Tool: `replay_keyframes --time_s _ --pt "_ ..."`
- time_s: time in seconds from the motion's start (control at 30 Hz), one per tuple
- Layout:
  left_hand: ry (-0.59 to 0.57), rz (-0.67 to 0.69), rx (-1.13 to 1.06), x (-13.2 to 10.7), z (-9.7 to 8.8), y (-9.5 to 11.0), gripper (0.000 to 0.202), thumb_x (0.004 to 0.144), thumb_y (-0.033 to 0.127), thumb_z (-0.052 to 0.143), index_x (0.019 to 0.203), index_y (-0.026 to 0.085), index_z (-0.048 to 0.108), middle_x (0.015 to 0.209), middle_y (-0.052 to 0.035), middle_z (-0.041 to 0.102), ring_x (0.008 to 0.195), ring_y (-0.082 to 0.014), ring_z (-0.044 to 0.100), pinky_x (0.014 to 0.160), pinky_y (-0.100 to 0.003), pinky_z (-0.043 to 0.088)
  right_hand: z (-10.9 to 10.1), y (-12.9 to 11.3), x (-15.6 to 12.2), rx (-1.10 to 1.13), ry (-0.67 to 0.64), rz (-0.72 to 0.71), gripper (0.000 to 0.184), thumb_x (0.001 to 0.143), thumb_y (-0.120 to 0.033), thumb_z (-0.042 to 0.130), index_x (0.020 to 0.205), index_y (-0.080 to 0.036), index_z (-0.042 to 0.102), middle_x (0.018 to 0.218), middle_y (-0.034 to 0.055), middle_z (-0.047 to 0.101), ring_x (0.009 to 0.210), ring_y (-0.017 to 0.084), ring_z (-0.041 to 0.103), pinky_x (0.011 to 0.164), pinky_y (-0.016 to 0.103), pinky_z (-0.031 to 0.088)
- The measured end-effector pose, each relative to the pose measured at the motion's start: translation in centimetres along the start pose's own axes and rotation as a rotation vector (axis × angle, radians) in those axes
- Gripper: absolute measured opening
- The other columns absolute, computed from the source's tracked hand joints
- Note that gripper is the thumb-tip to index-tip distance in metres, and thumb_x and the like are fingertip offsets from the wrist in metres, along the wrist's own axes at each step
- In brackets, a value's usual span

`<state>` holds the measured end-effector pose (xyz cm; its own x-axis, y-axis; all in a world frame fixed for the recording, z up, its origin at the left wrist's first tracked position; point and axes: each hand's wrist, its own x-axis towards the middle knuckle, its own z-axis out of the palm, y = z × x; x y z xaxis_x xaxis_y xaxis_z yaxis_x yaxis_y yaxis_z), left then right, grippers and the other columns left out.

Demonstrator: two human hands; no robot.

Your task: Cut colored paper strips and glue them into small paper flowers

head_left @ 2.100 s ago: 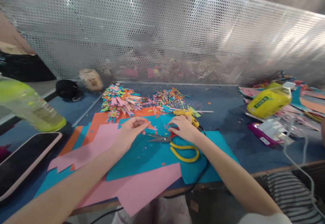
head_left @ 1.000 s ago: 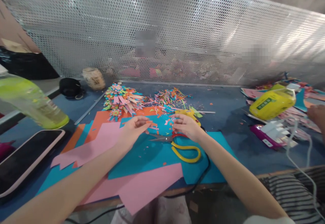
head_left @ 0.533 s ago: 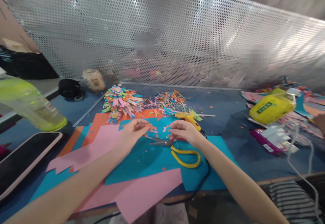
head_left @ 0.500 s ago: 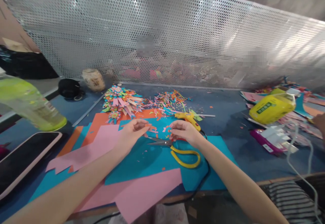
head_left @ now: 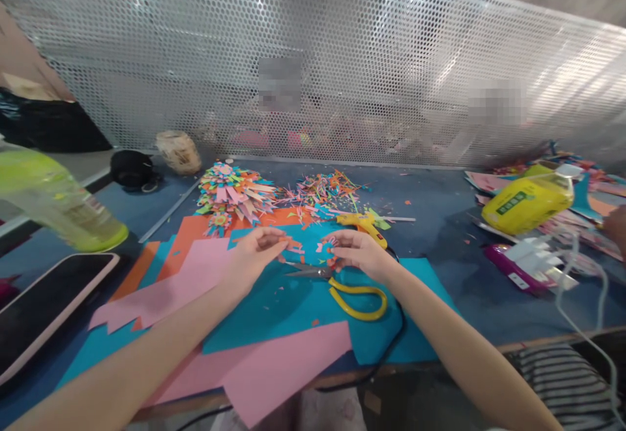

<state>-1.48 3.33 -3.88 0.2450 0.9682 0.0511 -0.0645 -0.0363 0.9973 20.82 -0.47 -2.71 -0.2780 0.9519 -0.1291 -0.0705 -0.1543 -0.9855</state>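
My left hand (head_left: 259,250) is closed, thumb and fingers pinching a small orange paper strip (head_left: 294,246). Across from it, my right hand (head_left: 359,252) pinches a little cluster of pink and orange paper strips (head_left: 330,247); its exact shape is too small to make out. The two hands are apart, above a blue paper sheet (head_left: 274,317) strewn with paper scraps. Just below my right hand lie scissors (head_left: 364,317) with yellow handles, blades pointing left. A yellow glue gun (head_left: 359,222) rests behind that hand, partly hidden by it.
Paper-strip flowers (head_left: 235,193) and shredded scraps (head_left: 327,188) lie at the back, before a perforated metal screen (head_left: 342,59). At left are a phone (head_left: 49,307) and bottle (head_left: 73,203). At right are a yellow packet (head_left: 525,203), a white cable (head_left: 577,326) and another person's hand (head_left: 616,229).
Both hands stay nearly in place. The strips in my right hand have turned and show more clearly. The view has shifted very slightly.
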Motion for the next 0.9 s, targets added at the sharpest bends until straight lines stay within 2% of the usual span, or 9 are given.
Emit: replay_keyframes --time_s 0.17,0.3,0.43,0.67,0.8,0.9 --pt "0.017 -0.034 0.017 -0.2 0.1 0.4 0.031 0.062 0.033 0.069 0.083 0.017 0.054 0.081 -0.0055 0.069 0.071 -0.0180 0.064 0.056 -0.026 0.049 -0.3 0.1 -0.2 0.019 0.017 -0.037 0.031 0.065 -0.028 0.070 0.092 -0.019 0.058 0.074 -0.0004 0.060 0.065 0.015 0.064 0.053 0.025 0.052" --pt "0.012 -0.031 0.008 -0.2 0.2 0.5 0.031 0.062 0.033 0.069 0.083 0.017 0.053 0.081 -0.0061 0.069 0.072 -0.0187 0.064 0.055 -0.026 0.049 -0.3 0.0 -0.2 0.026 0.036 -0.030 0.036 0.066 -0.029 0.070 0.098 -0.017 0.059 0.072 0.0010 0.062 0.063 0.013 0.063 0.056 0.026 0.053" --pt "0.002 -0.012 0.005 -0.3 0.3 0.6 0.032 0.061 0.034 0.069 0.082 0.017 0.053 0.083 -0.0069 0.069 0.073 -0.0195 0.064 0.055 -0.027 0.049 -0.2 0.1 0.0 0.044 0.083 0.005 0.030 0.062 -0.028 0.072 0.086 -0.016 0.059 0.070 0.0010 0.063 0.063 0.014 0.063 0.054 0.025 0.053" --pt "0.003 -0.038 -0.006 -0.6 0.6 1.0 0.030 0.060 0.033 0.070 0.080 0.017 0.054 0.081 -0.0062 0.069 0.076 -0.0204 0.064 0.055 -0.026 0.048 -0.2 0.2 -0.1 0.077 0.046 -0.020 0.028 0.068 -0.034 0.067 0.088 -0.019 0.053 0.067 -0.0018 0.061 0.059 0.015 0.065 0.049 0.022 0.050" --pt "-0.015 -0.018 0.007 -0.4 0.4 0.6 0.030 0.061 0.033 0.070 0.081 0.018 0.054 0.081 -0.0061 0.069 0.073 -0.0197 0.065 0.055 -0.026 0.048 -0.2 0.2 -0.1 0.074 0.016 -0.027 0.030 0.068 -0.036 0.067 0.087 -0.019 0.051 0.059 -0.0034 0.061 0.055 0.015 0.065 0.050 0.023 0.050" --pt "-0.022 -0.010 0.003 -0.2 0.4 0.3 0.029 0.062 0.033 0.069 0.082 0.018 0.055 0.081 -0.0058 0.069 0.076 -0.0196 0.065 0.056 -0.025 0.048 -0.1 0.1 -0.1 0.061 0.016 -0.016 0.031 0.067 -0.036 0.068 0.087 -0.020 0.050 0.061 -0.0035 0.062 0.052 0.014 0.064 0.050 0.024 0.050"
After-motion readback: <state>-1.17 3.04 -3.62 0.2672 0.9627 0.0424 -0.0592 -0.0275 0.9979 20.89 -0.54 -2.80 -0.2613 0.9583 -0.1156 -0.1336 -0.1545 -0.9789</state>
